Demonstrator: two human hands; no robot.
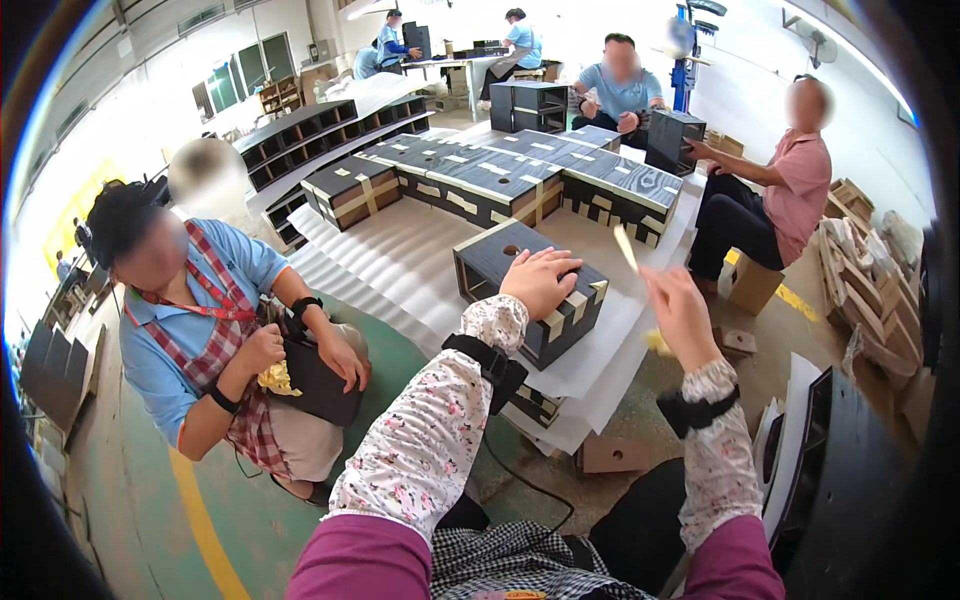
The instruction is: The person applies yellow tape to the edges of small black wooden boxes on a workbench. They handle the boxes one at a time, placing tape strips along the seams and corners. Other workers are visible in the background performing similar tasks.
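Observation:
My left hand (541, 281) lies spread on top of a black wooden box (493, 248), which has a round hole in its top and strips of pale masking tape along its near side. To the right of the box, my right hand (680, 312) is raised and closed on a short cream strip of masking tape (625, 247) that sticks up from the fingers. A blurred yellow bit (658, 343) shows just below that hand; whether the hand holds it cannot be made out.
Taped black boxes (470, 170) stand behind on white foam sheeting (350, 262). At left, a co-worker (205, 330) holds crumpled yellow tape (279, 379). Two others sit at the far right by a black box (674, 141). Dark panels (835, 480) stand at my right.

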